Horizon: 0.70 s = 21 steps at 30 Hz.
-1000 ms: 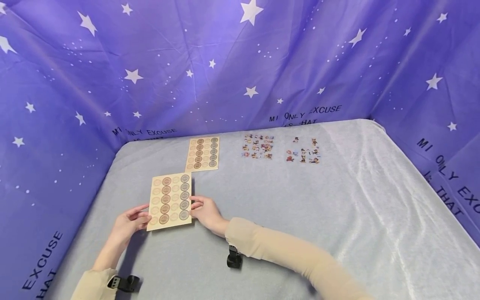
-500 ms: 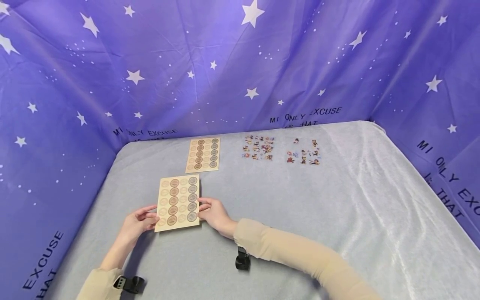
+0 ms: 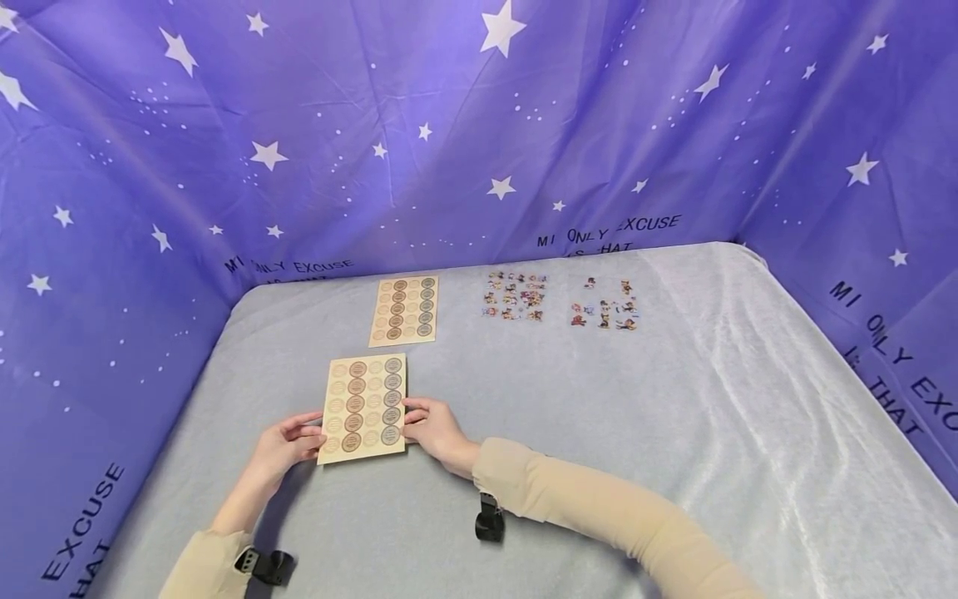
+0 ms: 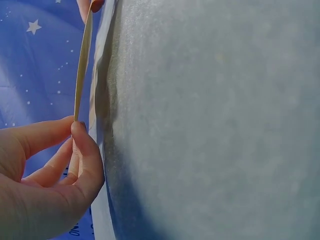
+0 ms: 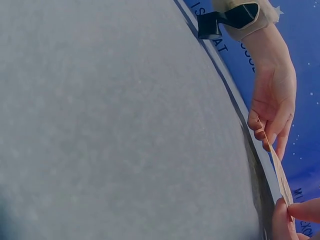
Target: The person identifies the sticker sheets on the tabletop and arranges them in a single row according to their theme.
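Observation:
Between my two hands is a cream sticker sheet [image 3: 364,408] printed with columns of round seals, brown and grey ones among paler ones. My left hand [image 3: 288,445] pinches its lower left edge; in the left wrist view that hand [image 4: 50,175] has thumb and fingertip meeting on the thin sheet [image 4: 84,60]. My right hand [image 3: 437,433] pinches the right edge. Seen edge-on in the right wrist view, the sheet [image 5: 280,172] is raised off the table and slightly bowed. Its underside is hidden in the head view.
A matching sticker sheet [image 3: 405,310] lies flat behind the held one. Two clear sheets of small colourful character stickers, a fuller one [image 3: 515,296] and a sparser one [image 3: 606,304], lie to its right. Grey cloth covers the table [image 3: 599,416]; a purple starry curtain [image 3: 449,191] surrounds it.
Both hands have moved the held sticker sheet to the right and slightly toward the person, with the same pinch on both edges. The sheets on the table have stayed put.

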Each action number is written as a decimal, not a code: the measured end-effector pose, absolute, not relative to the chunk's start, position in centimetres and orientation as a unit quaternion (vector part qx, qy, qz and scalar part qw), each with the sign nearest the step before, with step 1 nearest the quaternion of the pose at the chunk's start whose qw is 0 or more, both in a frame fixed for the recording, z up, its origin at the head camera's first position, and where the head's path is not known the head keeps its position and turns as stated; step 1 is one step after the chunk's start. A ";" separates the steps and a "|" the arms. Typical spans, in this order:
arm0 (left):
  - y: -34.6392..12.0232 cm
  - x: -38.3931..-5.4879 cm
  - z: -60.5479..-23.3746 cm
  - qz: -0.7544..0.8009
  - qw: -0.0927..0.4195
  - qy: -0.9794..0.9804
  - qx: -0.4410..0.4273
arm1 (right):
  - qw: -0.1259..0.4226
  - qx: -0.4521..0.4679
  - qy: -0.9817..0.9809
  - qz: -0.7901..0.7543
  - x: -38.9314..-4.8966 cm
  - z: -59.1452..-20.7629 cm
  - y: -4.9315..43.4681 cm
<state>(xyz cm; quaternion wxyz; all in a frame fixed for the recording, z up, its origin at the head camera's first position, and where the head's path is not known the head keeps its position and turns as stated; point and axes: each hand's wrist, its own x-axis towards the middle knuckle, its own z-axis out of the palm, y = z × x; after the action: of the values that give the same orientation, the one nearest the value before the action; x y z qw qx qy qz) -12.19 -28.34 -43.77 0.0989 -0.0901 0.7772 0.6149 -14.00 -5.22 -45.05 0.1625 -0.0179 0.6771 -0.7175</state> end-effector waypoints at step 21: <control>-27.8 -12.8 -44.1 0.593 0.127 0.789 -0.099 | 0.175 -0.001 0.669 -0.722 -14.4 -45.7 -4.8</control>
<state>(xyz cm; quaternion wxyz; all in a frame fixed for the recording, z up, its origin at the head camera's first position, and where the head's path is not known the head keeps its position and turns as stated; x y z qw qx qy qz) -12.80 -27.84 -44.13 0.1274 -0.0993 0.7886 0.5933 -14.40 -4.77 -45.69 0.1752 -0.0009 0.6692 -0.7222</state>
